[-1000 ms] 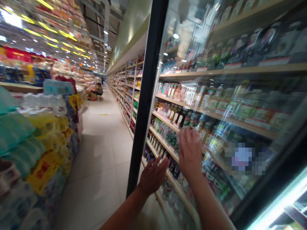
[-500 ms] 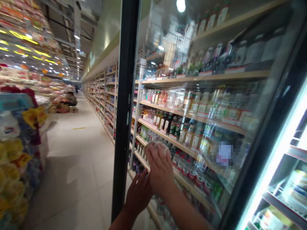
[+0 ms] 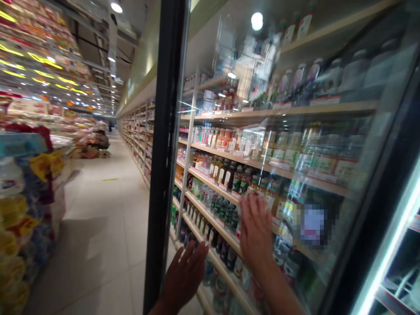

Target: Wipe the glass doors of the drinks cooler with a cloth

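Note:
A tall glass door (image 3: 305, 78) with a black frame (image 3: 163, 144) stands swung out in front of me. My right hand (image 3: 256, 232) lies flat on the glass, fingers stretched upward. A small pale thing under its fingertips (image 3: 254, 195) is too blurred to name. My left hand (image 3: 185, 273) is lower and to the left, near the black frame. It looks darker, has its fingers spread, and rests against the same pane. Rows of bottles on wooden shelves (image 3: 226, 175) show through the glass.
A lit cooler interior (image 3: 392, 253) opens at the far right. Stacked packs of goods (image 3: 22, 197) line the left side of the tiled aisle (image 3: 108, 227). Long shelving (image 3: 138, 140) runs into the distance, where a person (image 3: 100, 140) crouches.
My right hand slid left and down across the glass, then back up and right. My left hand dropped lower. The view swung right, bringing the black frame further left in the picture.

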Tool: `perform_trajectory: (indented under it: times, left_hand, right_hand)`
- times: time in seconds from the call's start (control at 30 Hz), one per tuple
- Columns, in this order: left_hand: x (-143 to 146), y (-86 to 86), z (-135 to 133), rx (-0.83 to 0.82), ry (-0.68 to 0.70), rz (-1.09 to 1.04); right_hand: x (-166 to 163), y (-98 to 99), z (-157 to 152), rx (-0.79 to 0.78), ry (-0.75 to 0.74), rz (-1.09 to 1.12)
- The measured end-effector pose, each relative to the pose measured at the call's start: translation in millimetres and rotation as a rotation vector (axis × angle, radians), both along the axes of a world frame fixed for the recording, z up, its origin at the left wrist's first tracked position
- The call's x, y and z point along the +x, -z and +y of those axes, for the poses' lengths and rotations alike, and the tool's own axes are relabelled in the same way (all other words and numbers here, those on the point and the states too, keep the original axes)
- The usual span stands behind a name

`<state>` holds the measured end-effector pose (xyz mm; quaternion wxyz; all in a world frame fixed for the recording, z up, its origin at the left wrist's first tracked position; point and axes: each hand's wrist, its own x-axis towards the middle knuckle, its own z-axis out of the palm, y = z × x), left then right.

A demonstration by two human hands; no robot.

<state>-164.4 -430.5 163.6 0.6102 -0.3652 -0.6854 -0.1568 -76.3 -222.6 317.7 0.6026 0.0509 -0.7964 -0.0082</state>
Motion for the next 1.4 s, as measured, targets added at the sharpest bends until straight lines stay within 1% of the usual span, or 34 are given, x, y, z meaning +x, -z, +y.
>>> perform_trajectory:
  times: [0.1,0.17,0.2,0.27,0.33,0.37,0.5,0.57,0.63,0.7,0.73,0.77,0.8,0.9,0.93,0.97,1.0,1.07,1.1,1.13,1.17,1.2,1.23,1.27,1.37,1.4]
  left_hand:
    - [-2.6,0.3,1.2,0.002,-0.006,-0.005]
    - [-3.4,0.3,2.3,0.008,-0.004,-0.009]
    - [-3.7,0.3,2.8,0.012,0.0,-0.013]
    - [-4.2,0.5,3.5,0.014,0.007,-0.018]
    - [-4.9,0.8,3.9,0.02,0.01,-0.018]
    - [-5.3,1.0,4.0,0.021,0.013,-0.019]
    - [-5.6,0.8,4.9,0.029,0.028,-0.028]
    - [-4.7,-0.4,5.5,0.035,0.029,-0.036]
    - [-3.4,-2.4,6.1,0.039,0.027,-0.038]
    - [-2.3,-4.5,6.3,0.032,0.025,-0.037]
    - [-1.8,-5.4,6.3,0.029,0.023,-0.037]
    - [-1.4,-6.1,6.3,0.028,0.021,-0.037]
    - [-1.1,-6.5,6.3,0.027,0.017,-0.038]
    - [0.3,-6.8,6.6,0.023,0.001,-0.041]
    - [1.0,-6.7,6.9,0.019,-0.005,-0.04]
    - [1.7,-6.6,7.2,0.016,-0.012,-0.041]
    - [2.4,-6.6,7.5,0.013,-0.018,-0.041]
    - [3.8,-6.7,8.2,0.009,-0.029,-0.039]
    - [4.3,-6.7,8.4,0.007,-0.035,-0.037]
    - [4.6,-6.7,8.5,0.005,-0.04,-0.039]
    - [4.8,-6.7,8.7,0.003,-0.045,-0.043]
    - [4.9,-6.7,8.8,0.002,-0.051,-0.049]
    - [4.9,-6.6,9.0,0.0,-0.054,-0.053]
    - [5.0,-6.5,9.2,0.0,-0.058,-0.056]
    - [5.4,-6.4,10.4,-0.002,-0.069,-0.05]
    - [5.7,-6.3,10.8,-0.003,-0.073,-0.044]
  right_hand:
    - [7.6,-11.5,48.3,-0.183,0.019,0.136]
    - [10.2,-10.3,69.7,-0.256,0.009,0.203]
    - [10.5,-5.9,74.2,-0.278,0.01,0.224]
    - [9.4,5.3,72.1,-0.306,0.031,0.237]
    - [7.0,10.5,61.4,-0.317,0.053,0.225]
    - [5.6,8.8,55.2,-0.316,0.06,0.216]
    - [-0.1,-9.8,30.0,-0.275,0.067,0.14]
    - [-3.6,-6.9,13.5,-0.197,0.069,0.073]
    - [-6.2,7.7,-4.1,-0.053,0.046,-0.005]
    - [-5.7,23.3,-14.5,0.103,-0.022,-0.081]
    - [-3.9,27.5,-14.2,0.148,-0.051,-0.109]
    - [-1.2,28.1,-9.5,0.158,-0.063,-0.124]
    - [2.1,25.2,-0.6,0.129,-0.053,-0.122]
    - [12.3,9.2,38.4,-0.079,0.034,-0.009]
    - [14.7,7.5,49.6,-0.139,0.053,0.034]
    - [16.3,10.0,57.1,-0.178,0.066,0.061]
    - [17.4,17.2,60.2,-0.19,0.077,0.065]
    - [18.5,42.5,54.0,-0.133,0.084,0.01]
    - [19.1,57.1,47.2,-0.065,0.07,-0.043]
    - [19.9,69.9,40.1,0.034,0.021,-0.098]
    - [21.1,79.1,34.8,0.133,-0.038,-0.154]
    - [22.5,83.3,32.6,0.2,-0.081,-0.198]
    - [24.2,82.3,34.5,0.227,-0.101,-0.22]
    - [25.9,77.0,40.2,0.213,-0.093,-0.217]
    - [29.8,54.6,69.1,0.006,0.017,-0.093]
    - [30.6,51.9,77.0,-0.056,0.041,-0.047]
